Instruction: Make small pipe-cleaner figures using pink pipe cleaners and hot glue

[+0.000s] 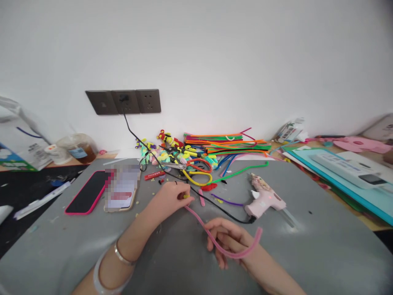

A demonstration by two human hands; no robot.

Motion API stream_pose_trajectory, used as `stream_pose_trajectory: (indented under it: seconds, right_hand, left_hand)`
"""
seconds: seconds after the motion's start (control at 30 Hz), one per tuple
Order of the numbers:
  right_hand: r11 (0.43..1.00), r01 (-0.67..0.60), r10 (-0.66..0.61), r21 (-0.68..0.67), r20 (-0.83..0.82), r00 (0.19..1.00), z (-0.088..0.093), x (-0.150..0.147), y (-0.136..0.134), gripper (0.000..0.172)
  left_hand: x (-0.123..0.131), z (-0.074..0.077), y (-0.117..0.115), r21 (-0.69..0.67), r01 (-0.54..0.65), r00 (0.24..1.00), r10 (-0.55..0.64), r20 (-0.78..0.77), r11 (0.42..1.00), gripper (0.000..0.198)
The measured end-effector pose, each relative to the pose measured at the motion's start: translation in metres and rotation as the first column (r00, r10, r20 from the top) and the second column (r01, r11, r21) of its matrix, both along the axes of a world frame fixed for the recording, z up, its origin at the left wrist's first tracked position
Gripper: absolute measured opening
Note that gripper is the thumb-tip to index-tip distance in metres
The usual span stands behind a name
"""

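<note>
My left hand (173,200) is closed in a pinch above the mat, gripping one end of a pink pipe cleaner (227,252). Something small and yellow (186,196) shows between those fingers; its kind is unclear. The pipe cleaner slopes down to the right and curves up at its free end. It crosses in front of my right hand (229,239), touching near the index finger. That hand's fingers are loosely bent and apart, without a visible grip. Just beyond lie a short pink piece (201,197), a purple pipe cleaner (227,200) and scissors (198,172) with orange and yellow handles.
A pink glue gun (262,196) lies at right; its black cord (221,209) crosses the mat to a wall socket (123,101). Two phones (89,192) lie at left. Bundled pipe cleaners (227,143) and small colourful figures (172,143) stand at the back. Boards (331,180) lie at right.
</note>
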State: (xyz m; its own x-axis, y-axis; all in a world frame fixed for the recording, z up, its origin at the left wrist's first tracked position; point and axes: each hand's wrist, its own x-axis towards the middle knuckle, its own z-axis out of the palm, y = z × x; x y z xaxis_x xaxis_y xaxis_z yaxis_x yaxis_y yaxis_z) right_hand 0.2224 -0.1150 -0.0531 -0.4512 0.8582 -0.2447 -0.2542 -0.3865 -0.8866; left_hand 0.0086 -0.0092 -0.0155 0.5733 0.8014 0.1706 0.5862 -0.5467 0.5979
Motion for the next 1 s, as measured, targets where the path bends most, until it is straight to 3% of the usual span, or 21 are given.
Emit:
stream_pose_trajectory:
  seconds: [0.2, 0.4, 0.6, 0.83, 1.0]
  right_hand:
    - [0.997, 0.008, -0.012, 0.082, 0.039, 0.999, 0.008, 0.007, -0.007, 0.037]
    - [0.994, 0.082, -0.088, 0.070, 0.088, 0.992, 0.009, 0.005, -0.010, 0.029]
    - [0.987, 0.143, -0.147, 0.075, 0.058, 0.987, 0.009, 0.004, -0.012, 0.032]
    - [0.982, 0.183, -0.184, 0.049, 0.014, 0.983, 0.006, 0.001, -0.011, 0.033]
    - [0.967, 0.254, -0.255, -0.026, -0.041, 0.966, 0.007, -0.002, -0.010, 0.037]
  left_hand:
    - [0.000, 0.001, -0.001, 0.004, -0.004, 1.000, 0.004, 0.015, 1.000, 0.022]
    - [-0.006, 0.003, 0.000, -0.045, -0.040, 0.998, 0.042, 0.051, 0.998, 0.021]
    - [-0.012, 0.006, 0.004, 0.034, -0.114, 0.990, 0.110, 0.091, 0.993, 0.024]
    - [-0.016, 0.007, 0.005, -0.130, 0.094, 0.981, -0.069, 0.182, 0.987, 0.011]
    - [-0.015, 0.005, 0.007, -0.154, 0.099, 0.975, -0.064, 0.213, 0.983, 0.010]
